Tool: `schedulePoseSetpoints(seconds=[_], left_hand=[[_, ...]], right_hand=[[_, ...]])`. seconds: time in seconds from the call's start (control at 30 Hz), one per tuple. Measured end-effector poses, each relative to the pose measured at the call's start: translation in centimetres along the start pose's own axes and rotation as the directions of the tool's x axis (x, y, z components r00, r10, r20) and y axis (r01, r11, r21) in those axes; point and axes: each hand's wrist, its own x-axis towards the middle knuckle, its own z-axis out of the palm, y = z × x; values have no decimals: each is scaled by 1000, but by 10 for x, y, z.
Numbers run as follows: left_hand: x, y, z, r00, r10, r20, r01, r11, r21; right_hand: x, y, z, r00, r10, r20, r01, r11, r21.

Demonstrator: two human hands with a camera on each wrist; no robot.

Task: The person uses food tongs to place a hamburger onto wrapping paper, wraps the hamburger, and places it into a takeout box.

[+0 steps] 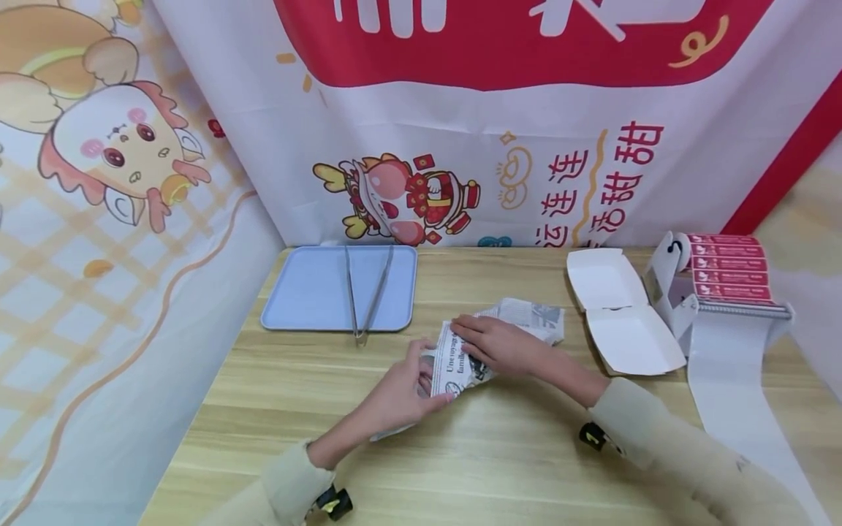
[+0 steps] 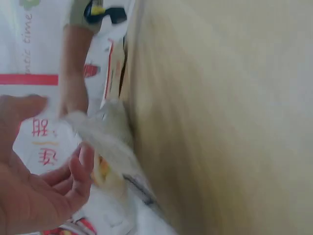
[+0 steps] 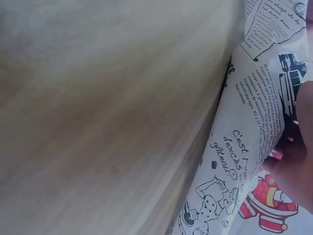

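Note:
A food wrap of printed paper with newspaper-style lettering lies on the table between both hands. In the left wrist view, yellow-orange food shows beside the paper's edge, its kind unclear. At the wrap's left end is the left hand, thumb by the near edge and fingers behind the paper. The left wrist view shows that thumb held apart and the fingers loosely bent. Across the top of the wrap lies the right hand, its fingers fairly straight and pressing on the paper. Its thumb is hidden.
A blue tray with metal tongs stands at the back left. Right of the hands are an opened white carton box and a dispenser with a roll of red labels, its white backing strip trailing forward. A printed curtain hangs behind.

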Motion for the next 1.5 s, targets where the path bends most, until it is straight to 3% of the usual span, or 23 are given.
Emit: schedulePoseSetpoints(seconds=[0.1,0.3,0.53,0.67,0.8,0.93,1.07,1.17,1.27,1.37,1.5], left_hand=[[-4,-2,7,999,6,43,-3,997,-82],[-9,-14,17,999,38,23,-34,984,-176],[-9,-18,30,996,90,-27,-92,991,-100],[-11,-24,27,997,68,-32,-72,986,-150],[-15,-32,18,999,33,29,-26,978,-208],[-21,-39,8,990,63,129,-53,996,-77],[-25,-37,-11,962,93,256,-116,990,78],[-22,-24,-27,954,157,257,-202,966,161],[-8,-9,-36,955,259,145,-288,928,236],[19,-5,-37,935,349,63,-351,887,300],[47,-19,-28,906,403,129,-417,798,435]], right_hand=[[3,0,-1,999,-22,46,20,999,40],[4,2,-1,994,-75,74,71,996,55],[6,3,-2,994,-77,84,73,996,52],[7,4,-1,993,-61,100,56,997,50],[7,5,1,993,-30,114,25,999,41],[7,6,3,993,-24,112,21,1000,22],[9,6,3,994,-37,105,36,999,13],[9,6,2,993,-48,105,47,999,12],[8,7,2,994,-56,97,54,998,19],[7,9,2,996,-51,73,49,998,36],[5,9,4,999,-24,27,23,998,56]])
